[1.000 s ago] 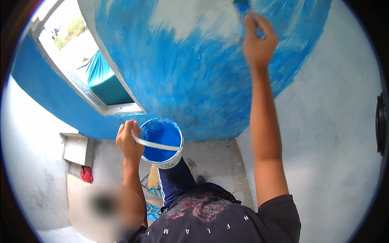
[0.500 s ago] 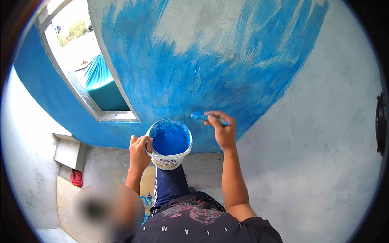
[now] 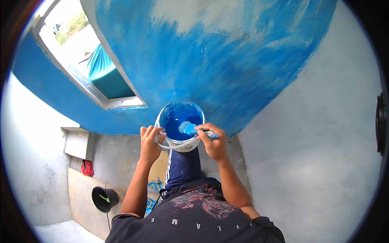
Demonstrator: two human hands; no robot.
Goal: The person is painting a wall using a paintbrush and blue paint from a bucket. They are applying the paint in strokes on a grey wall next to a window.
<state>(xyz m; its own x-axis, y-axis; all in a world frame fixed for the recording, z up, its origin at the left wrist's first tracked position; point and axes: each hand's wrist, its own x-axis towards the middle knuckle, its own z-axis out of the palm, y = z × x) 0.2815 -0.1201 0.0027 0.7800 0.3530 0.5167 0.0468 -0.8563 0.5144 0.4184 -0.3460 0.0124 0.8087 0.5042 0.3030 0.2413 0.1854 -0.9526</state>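
A white plastic paint bucket (image 3: 184,146) holds blue paint (image 3: 175,121), with blue smears round its inner wall. My left hand (image 3: 151,141) grips the bucket at the left of its rim, beside the wire-like white handle. In my right hand (image 3: 213,144) is a paintbrush (image 3: 187,128), pinched near its ferrule. Its blue-coated bristles point left, inside the bucket's mouth above or at the paint; I cannot tell whether they touch it. The bucket hangs or rests over my leg, in front of the wall.
Ahead rises a wall (image 3: 227,69) brushed blue, with a grey patch at the top. A window frame (image 3: 125,102) is set in it at left. A grey wall (image 3: 308,154) stands at right. On the floor are a black bucket (image 3: 104,199), a red cloth (image 3: 87,167) and a pale block (image 3: 79,144).
My right hand has brought the paintbrush from beside the wall down over the bucket. The bucket sits slightly higher and further right in view. The black bucket now shows at lower left.
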